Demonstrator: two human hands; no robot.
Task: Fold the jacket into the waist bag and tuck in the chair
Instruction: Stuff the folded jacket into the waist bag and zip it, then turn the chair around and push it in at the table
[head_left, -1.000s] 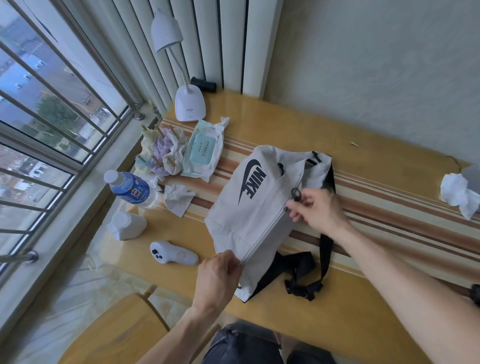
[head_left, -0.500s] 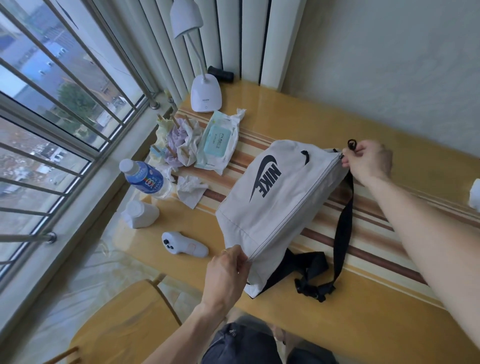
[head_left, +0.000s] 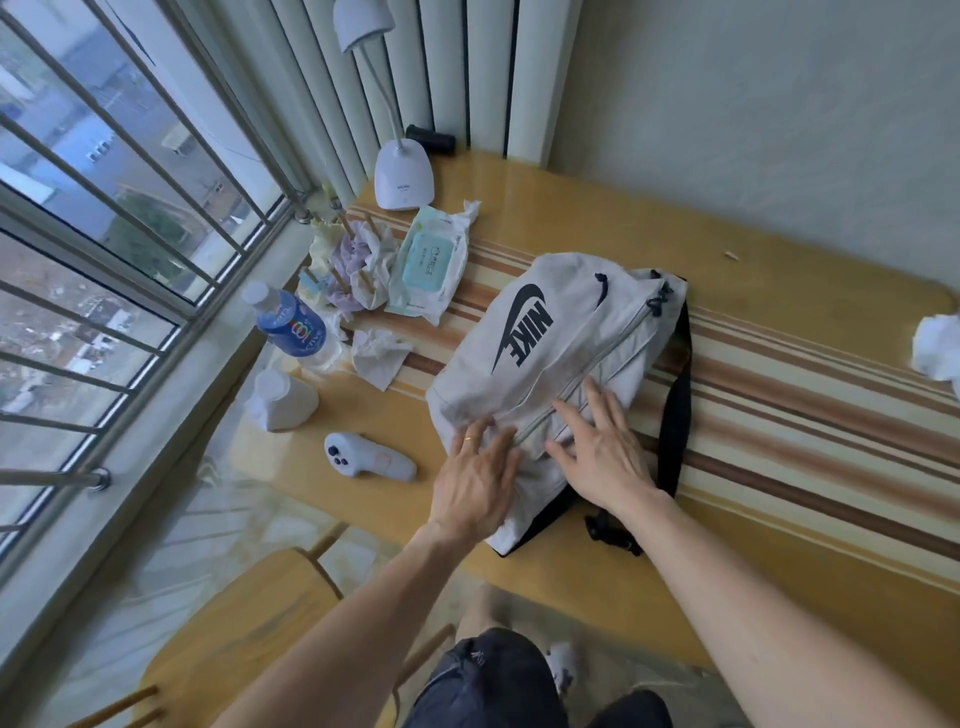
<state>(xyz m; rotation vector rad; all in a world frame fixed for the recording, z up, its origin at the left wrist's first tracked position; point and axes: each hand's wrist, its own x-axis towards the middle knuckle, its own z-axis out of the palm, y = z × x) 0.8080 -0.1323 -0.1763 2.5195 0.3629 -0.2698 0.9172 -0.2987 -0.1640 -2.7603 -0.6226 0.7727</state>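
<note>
The pale grey waist bag (head_left: 566, 332) with a black logo lies bulging on the wooden table (head_left: 779, 249), its long zip closed. Its black strap (head_left: 678, 395) loops round the right side to a buckle near the front edge. My left hand (head_left: 478, 478) lies flat with fingers spread on the bag's near end, left of the zip. My right hand (head_left: 597, 452) presses flat beside it, right of the zip. The jacket is not visible. The wooden chair (head_left: 244, 634) stands pulled out at lower left.
Left of the bag lie a white controller (head_left: 366, 457), a water bottle (head_left: 296, 327), a white cup (head_left: 280, 400), tissues, a wipes pack (head_left: 431, 260) and a desk lamp (head_left: 402, 176). Crumpled tissue (head_left: 935, 348) sits at the right edge. A barred window is on the left.
My right hand pulled the zip to the bag's far end, then let go and came back. Both hands released their pinch and now press flat on the bag's near end.
</note>
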